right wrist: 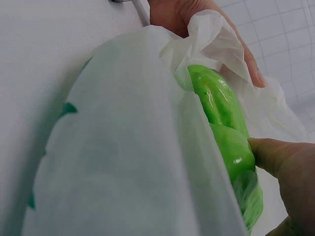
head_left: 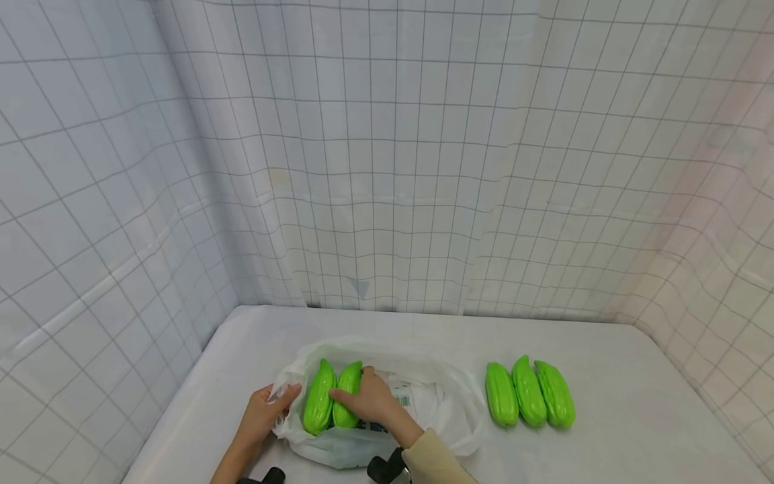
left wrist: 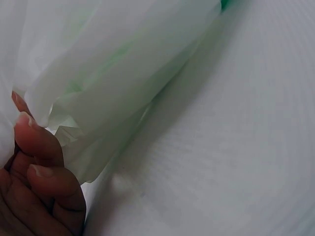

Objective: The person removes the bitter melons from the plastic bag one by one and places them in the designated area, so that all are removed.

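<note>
A white translucent plastic bag [head_left: 465,403] lies with its mouth spread, and two bright green, ridged, gourd-like vegetables [head_left: 319,400] lie side by side within its left part. My left hand [head_left: 266,413] grips the bag's left rim; in the left wrist view, curled fingers [left wrist: 47,147] bunch the thin plastic. Reaching in from the right, my right hand [head_left: 371,400] holds the right-hand green gourd [head_left: 347,396], thumb across its near face and fingers at its far side. In the right wrist view, my right thumb [right wrist: 270,152] presses on a glossy green gourd [right wrist: 231,147].
Three more green gourds [head_left: 530,396] lie in a row on the white table [head_left: 629,383], right of the bag. A printed label with a barcode [head_left: 404,396] shows inside the bag. White gridded curtains [head_left: 387,168] stand behind and at both sides.
</note>
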### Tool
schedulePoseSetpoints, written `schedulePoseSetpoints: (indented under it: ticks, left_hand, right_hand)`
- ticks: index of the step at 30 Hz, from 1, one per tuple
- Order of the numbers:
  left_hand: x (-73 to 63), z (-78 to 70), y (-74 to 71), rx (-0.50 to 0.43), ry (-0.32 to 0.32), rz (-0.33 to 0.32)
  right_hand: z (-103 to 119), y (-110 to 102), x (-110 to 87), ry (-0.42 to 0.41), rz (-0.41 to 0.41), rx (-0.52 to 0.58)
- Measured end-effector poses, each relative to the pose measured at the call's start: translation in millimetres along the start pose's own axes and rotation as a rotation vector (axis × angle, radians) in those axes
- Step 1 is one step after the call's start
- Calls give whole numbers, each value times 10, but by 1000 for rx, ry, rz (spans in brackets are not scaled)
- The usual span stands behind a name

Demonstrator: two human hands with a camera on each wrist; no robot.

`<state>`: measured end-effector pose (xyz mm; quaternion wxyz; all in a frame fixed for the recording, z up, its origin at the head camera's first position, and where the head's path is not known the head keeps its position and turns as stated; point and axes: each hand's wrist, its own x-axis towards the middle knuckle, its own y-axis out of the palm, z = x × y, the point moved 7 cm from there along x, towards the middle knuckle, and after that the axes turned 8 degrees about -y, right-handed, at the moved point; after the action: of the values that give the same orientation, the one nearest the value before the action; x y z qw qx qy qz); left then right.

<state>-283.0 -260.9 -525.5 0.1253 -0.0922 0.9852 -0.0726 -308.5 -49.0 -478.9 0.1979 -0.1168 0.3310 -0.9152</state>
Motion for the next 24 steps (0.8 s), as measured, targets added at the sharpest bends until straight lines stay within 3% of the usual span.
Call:
schedulePoseSetpoints:
  ticks: [24]
  left_hand:
    - [-7,-24,-5,-9,9,-13]
  right_hand:
    - [-78,-16,-12,4,-66,111]
